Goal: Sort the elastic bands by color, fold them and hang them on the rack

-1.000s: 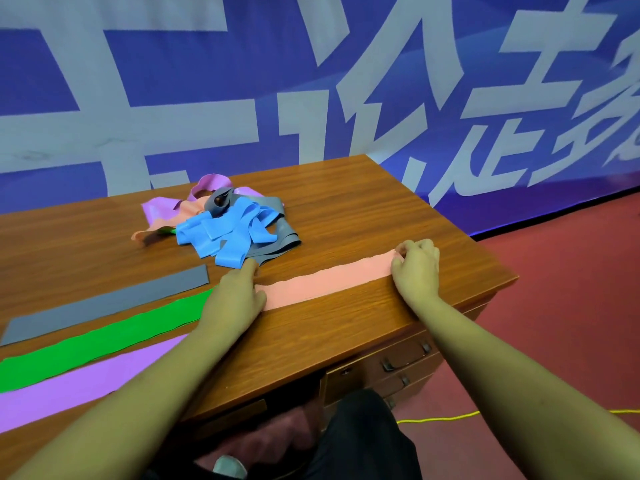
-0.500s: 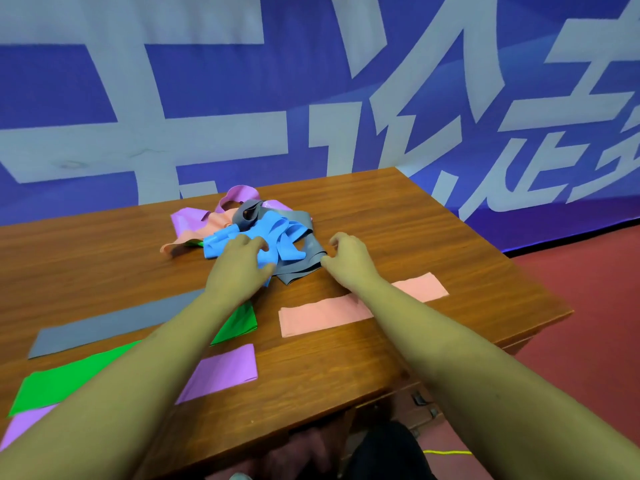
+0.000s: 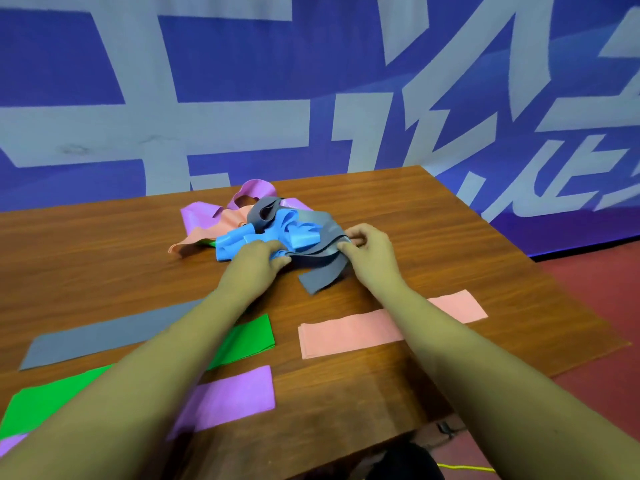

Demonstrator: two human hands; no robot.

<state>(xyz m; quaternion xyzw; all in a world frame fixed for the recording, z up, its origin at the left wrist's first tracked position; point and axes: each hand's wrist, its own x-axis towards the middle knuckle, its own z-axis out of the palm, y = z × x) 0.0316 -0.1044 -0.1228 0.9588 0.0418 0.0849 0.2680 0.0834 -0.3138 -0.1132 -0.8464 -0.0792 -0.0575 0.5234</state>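
Observation:
A tangled pile of elastic bands lies at the back middle of the wooden desk point(image 3: 450, 237): blue bands point(image 3: 294, 233), grey bands point(image 3: 322, 271), purple ones point(image 3: 201, 216) and a salmon one point(image 3: 211, 233). My left hand point(image 3: 256, 261) grips a blue band at the pile's front. My right hand point(image 3: 367, 251) pinches a grey band at the pile's right side. Nearer me lie flat bands: a grey strip point(image 3: 104, 334), a green strip point(image 3: 249, 334), a purple strip point(image 3: 239, 393) and a salmon strip point(image 3: 346, 334). No rack is in view.
A blue banner with large pale characters point(image 3: 311, 81) hangs behind the desk. Red floor point(image 3: 595, 306) lies to the right, with a yellow cord point(image 3: 464, 467) near the desk's front. Drawer handles point(image 3: 446, 427) show under the desk edge.
Both hands left the flat salmon strip and moved back to the tangled pile. The left hand closed on a blue band and the right hand on a grey band.

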